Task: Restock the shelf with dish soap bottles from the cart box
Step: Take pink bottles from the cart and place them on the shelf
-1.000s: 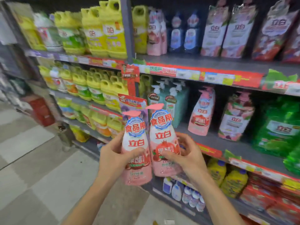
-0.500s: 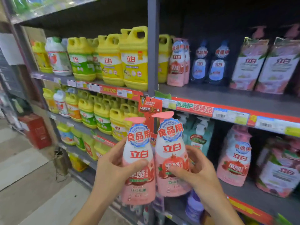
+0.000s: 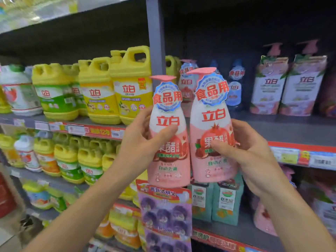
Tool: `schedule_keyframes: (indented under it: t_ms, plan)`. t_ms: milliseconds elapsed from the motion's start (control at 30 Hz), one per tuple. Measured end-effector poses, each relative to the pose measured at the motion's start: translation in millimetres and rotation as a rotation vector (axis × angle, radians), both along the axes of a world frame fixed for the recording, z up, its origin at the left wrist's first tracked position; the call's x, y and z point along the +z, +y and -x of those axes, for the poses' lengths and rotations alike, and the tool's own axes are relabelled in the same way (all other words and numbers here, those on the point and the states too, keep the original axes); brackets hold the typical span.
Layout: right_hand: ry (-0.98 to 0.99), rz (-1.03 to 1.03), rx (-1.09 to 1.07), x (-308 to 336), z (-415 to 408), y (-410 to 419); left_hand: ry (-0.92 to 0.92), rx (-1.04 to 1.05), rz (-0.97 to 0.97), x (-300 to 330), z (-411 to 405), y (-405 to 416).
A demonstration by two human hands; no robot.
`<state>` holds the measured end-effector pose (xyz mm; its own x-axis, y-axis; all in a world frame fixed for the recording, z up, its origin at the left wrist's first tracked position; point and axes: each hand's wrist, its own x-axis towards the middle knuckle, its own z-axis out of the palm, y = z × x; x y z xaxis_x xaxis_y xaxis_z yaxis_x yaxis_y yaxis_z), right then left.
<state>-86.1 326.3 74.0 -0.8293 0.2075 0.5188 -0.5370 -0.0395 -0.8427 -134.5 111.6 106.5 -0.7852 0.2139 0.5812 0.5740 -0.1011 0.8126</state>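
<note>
I hold two pink pump bottles of dish soap upright, side by side, in front of the shelves. My left hand (image 3: 140,140) grips the left bottle (image 3: 168,160) round its middle, thumb across the label. My right hand (image 3: 251,153) grips the right bottle (image 3: 211,160), which stands slightly higher. Both are level with the grey upper shelf (image 3: 272,126), where a matching pink bottle (image 3: 186,88) stands just behind them. The cart box is out of view.
Yellow jugs (image 3: 131,88) fill the upper shelf left of the grey upright post (image 3: 154,33). Dark blue bottles (image 3: 236,84) and pink-white refill packs (image 3: 289,84) stand to the right. Teal pump bottles (image 3: 214,200) and a purple hanging card (image 3: 165,211) sit below.
Both hands have raised the two bottles from the lower shelf level up to the upper shelf, and my view has tilted upward and moved closer.
</note>
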Motion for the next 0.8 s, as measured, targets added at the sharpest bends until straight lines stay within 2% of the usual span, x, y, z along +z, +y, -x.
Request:
schedule_keyframes:
  t_ms: [467,700,800]
  plan:
    - [0.095,-0.017,-0.217,76,61,19,0.118,-0.173,0.042,83,98,36]
    - [0.065,0.016,-0.261,74,91,38,0.172,-0.203,0.109,84,134,65]
    - [0.033,0.019,-0.283,65,96,48,0.129,-0.208,0.109,75,138,76]
